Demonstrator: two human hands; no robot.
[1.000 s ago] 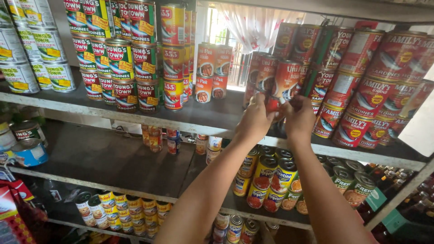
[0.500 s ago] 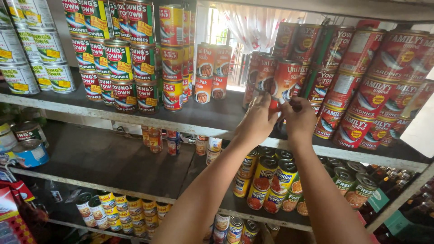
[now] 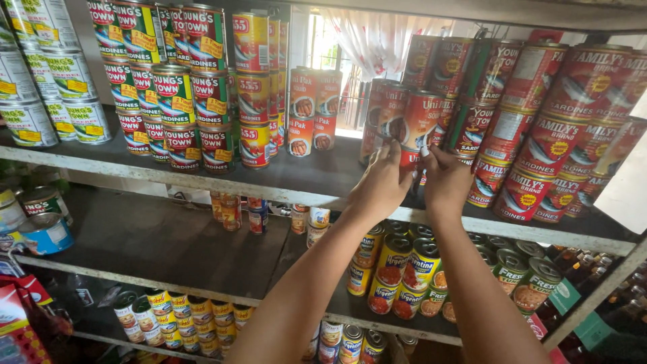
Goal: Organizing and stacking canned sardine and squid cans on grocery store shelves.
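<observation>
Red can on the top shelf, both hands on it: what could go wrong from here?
1. The red can sits in a tight stack; the cans above it could tip if it shifts.
2. The left hand and right hand hold it near the shelf edge; a slip could drop it onto the cans below.

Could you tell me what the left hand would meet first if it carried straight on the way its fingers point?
Probably the red cylindrical tin can on the top shelf: the left hand has its fingertips at its lower label already.
</observation>
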